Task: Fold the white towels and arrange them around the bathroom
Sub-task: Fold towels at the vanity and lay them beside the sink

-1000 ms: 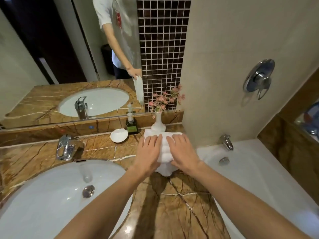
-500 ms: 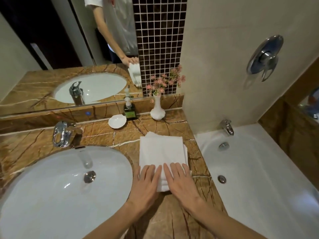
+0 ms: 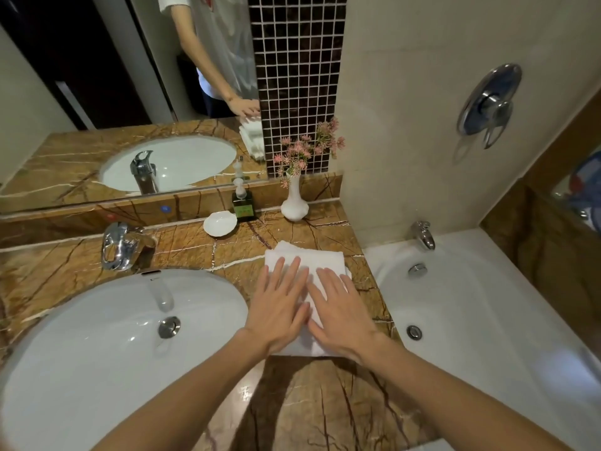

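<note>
Sliding up from the near edge of the towel (image 3: 312, 255), the left hand (image 3: 279, 307) and right hand (image 3: 341, 310) pressed flat-fingered, seemingly finishing its fold on the counter (image 3: 195, 245).

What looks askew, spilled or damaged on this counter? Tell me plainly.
Only the towel: under the flat left hand and right hand, its lower layers poke out past the top fold at the far and right edges, so the stack is not flush. No spill or damage shows.

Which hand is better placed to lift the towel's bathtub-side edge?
Probably right: the right hand lies flat on the folded white towel nearest the bathtub; the left hand rests toward the sink.
</note>
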